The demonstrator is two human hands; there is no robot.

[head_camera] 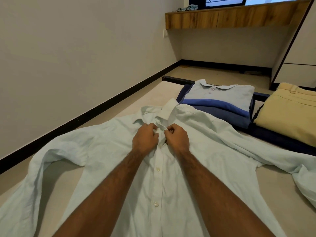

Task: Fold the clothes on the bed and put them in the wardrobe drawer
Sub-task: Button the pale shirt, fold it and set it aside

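A pale mint long-sleeved shirt [213,137] lies spread face up on the bed [147,98], sleeves stretched to both sides, collar toward the far end. My left hand [145,138] and my right hand [177,138] sit side by side just below the collar, each pinching an edge of the button placket. Lower buttons on the placket are fastened. Beyond the shirt lies a folded polo [220,100] in light blue with blue bands, stacked on darker blue folded clothing. To its right sits folded cream-yellow clothing [287,115] on dark blue fabric.
A white wall with a black skirting runs along the bed's left side. A dark bed frame bar [177,80] marks the far end, with floor beyond. A wooden shelf [230,17] hangs under the window. A white wardrobe panel [297,65] stands at the far right.
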